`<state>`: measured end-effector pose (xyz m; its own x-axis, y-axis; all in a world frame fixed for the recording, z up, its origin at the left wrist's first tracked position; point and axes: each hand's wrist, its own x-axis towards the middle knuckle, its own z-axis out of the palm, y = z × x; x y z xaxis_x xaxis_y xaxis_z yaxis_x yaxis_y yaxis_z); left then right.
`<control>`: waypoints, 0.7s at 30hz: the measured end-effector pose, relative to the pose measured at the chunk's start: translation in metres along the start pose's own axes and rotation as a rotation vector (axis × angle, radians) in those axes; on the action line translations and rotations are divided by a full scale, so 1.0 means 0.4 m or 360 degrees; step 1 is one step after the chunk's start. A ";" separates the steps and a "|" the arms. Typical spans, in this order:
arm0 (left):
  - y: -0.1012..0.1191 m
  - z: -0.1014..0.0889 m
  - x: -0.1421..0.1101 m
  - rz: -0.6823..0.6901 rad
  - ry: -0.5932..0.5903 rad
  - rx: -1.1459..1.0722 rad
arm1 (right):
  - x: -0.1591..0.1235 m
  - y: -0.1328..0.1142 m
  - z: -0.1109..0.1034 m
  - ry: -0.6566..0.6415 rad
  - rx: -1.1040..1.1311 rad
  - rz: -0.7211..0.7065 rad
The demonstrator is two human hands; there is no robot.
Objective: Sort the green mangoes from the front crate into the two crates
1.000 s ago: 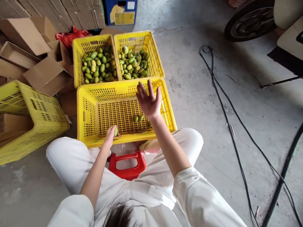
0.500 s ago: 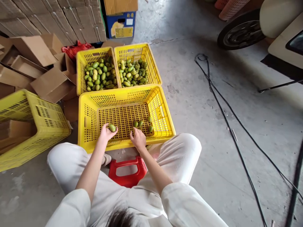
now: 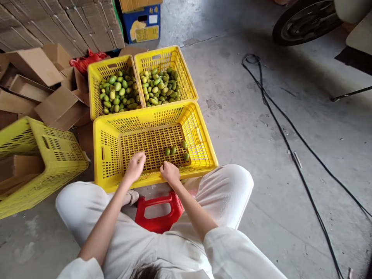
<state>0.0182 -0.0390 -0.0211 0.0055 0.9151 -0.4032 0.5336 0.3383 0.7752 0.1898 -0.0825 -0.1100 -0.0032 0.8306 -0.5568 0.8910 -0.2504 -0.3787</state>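
Grey floor, big yellow crate [image 3: 110,155] | left hand [image 3: 135,167] curled, maybe holding fruit, hard to tell | right hand [image 3: 171,172] closed low | green fruits [image 3: 174,150] near; pick gently, one each.

The near crate [image 3: 110,155] is bright yellow with a slotted grid pattern, holding a few green fruits [image 3: 173,150]. At twelve o'clock, two more yellow crates [image 3: 186,83] carry green and yellowish fruit. The stool [image 3: 158,211] is red, the trousers [image 3: 232,190] off-white, the floor [image 3: 261,135] grey, the cable [image 3: 279,128] black.

2 fruit-filled crates [image 3: 139,81] behind near crate [image 3: 110,155], 4 fruits [image 3: 176,151] inside
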 end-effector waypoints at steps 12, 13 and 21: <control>-0.172 0.120 -0.079 -0.0168 -0.0042 0.1210 | 0.353 0.148 0.028 -0.0363 0.0031 0.0366; -0.174 0.122 -0.080 -0.0165 -0.0047 0.1223 | 0.376 0.155 0.044 -0.0347 0.0052 0.0422; -0.186 0.123 -0.084 -0.0098 -0.0116 0.1284 | 0.441 0.132 0.168 -0.0329 0.0300 0.0554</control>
<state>0.0201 -0.1059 -0.0892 -0.0032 0.8740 -0.4859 0.9799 0.0997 0.1728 0.2057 0.0175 -0.2779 0.1749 0.5687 -0.8037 0.7567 -0.5999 -0.2599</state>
